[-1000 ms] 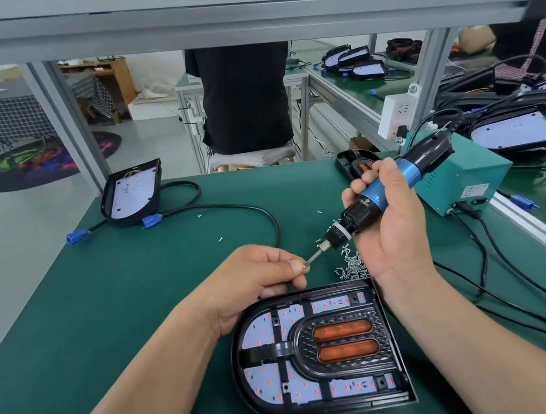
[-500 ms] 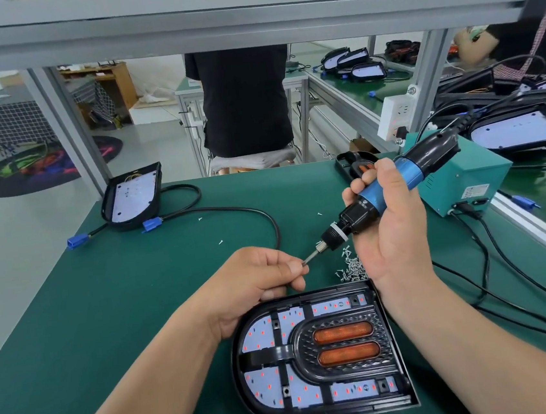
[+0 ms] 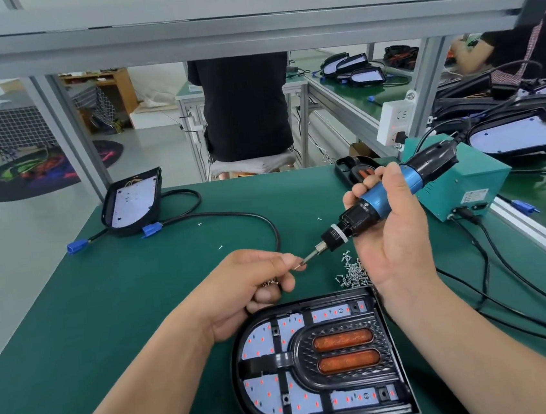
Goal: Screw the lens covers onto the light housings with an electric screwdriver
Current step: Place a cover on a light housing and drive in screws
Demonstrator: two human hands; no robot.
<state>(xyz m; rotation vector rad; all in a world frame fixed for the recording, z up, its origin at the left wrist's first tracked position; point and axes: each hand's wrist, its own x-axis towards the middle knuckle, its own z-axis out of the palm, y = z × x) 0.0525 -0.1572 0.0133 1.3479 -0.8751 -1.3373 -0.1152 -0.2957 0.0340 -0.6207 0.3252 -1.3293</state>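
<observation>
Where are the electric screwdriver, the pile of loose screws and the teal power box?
electric screwdriver (image 3: 375,200): head view, on its blue barrel.
pile of loose screws (image 3: 351,271): head view, on the middle of the heap.
teal power box (image 3: 458,184): head view, on its near side face.

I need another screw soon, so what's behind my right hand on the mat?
A heap of loose screws on the green mat, beyond the light housing. Your right hand, gripping the electric screwdriver, covers the heap's right side, so how far it runs is hidden.
</observation>
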